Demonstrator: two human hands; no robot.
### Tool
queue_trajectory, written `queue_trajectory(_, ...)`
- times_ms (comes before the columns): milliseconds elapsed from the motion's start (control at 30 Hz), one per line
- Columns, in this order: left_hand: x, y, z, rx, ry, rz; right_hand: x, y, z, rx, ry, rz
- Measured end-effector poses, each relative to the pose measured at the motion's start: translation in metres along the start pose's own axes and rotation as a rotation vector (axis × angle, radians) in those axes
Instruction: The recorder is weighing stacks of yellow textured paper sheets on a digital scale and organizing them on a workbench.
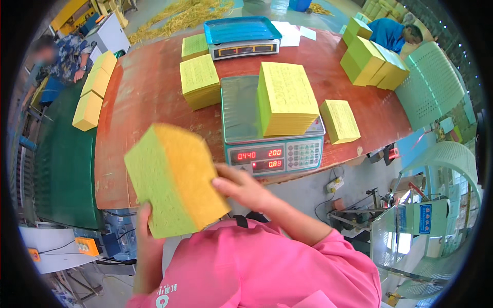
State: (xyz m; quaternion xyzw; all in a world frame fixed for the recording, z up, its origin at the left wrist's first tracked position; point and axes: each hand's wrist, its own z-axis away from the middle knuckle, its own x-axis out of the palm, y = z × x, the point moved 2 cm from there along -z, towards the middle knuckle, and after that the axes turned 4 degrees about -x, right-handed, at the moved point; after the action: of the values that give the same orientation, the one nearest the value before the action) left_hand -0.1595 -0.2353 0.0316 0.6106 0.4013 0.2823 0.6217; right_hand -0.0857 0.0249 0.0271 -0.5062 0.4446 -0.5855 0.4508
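A thick block of stacked yellow paper sheets (pixel 177 179) is held up over the table's near edge, tilted and slightly blurred. My left hand (pixel 146 228) grips it at its lower left edge, the thumb against the greenish-yellow face. My right hand (pixel 240 187) presses its fingers on the orange-yellow side. Just ahead, a digital weighing scale (pixel 239 110) with a lit red display carries a tall stack of yellow paper (pixel 288 97) on the right half of its platform. To the right of the scale lies a small yellow paper stack (pixel 340 121).
On the red table (pixel 149 87) stand more yellow stacks (pixel 199 79) and a second scale (pixel 242 38) with a blue tray. Several paper blocks (pixel 367 61) sit near a person in blue (pixel 382 33). Another person (pixel 67 59) is at the far left, beside a green surface (pixel 61 164).
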Motion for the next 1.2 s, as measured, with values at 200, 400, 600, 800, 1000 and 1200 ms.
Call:
queue_trajectory(200, 0.132, 0.131, -0.147, -0.029, -0.366, 0.439, -0.132, -0.123, 0.017, -0.229, 0.394, 0.116)
queue_trajectory(400, 0.214, 0.147, -0.248, -0.31, -0.484, 0.326, -0.226, -0.137, -0.006, -0.258, 0.456, -0.11)
queue_trajectory(600, 0.236, 0.132, -0.257, -0.365, -0.417, 0.231, -0.248, -0.12, -0.012, -0.176, 0.45, -0.061)
queue_trajectory(800, 0.239, 0.132, -0.256, -0.348, -0.413, 0.157, -0.258, -0.107, -0.016, -0.191, 0.451, -0.111)
queue_trajectory(1000, 0.242, 0.134, -0.254, -0.335, -0.388, 0.092, -0.265, -0.1, -0.017, -0.199, 0.441, -0.11)
queue_trajectory(1200, 0.238, 0.12, -0.256, -0.281, -0.337, -0.021, -0.27, -0.088, -0.021, -0.207, 0.488, 0.009)
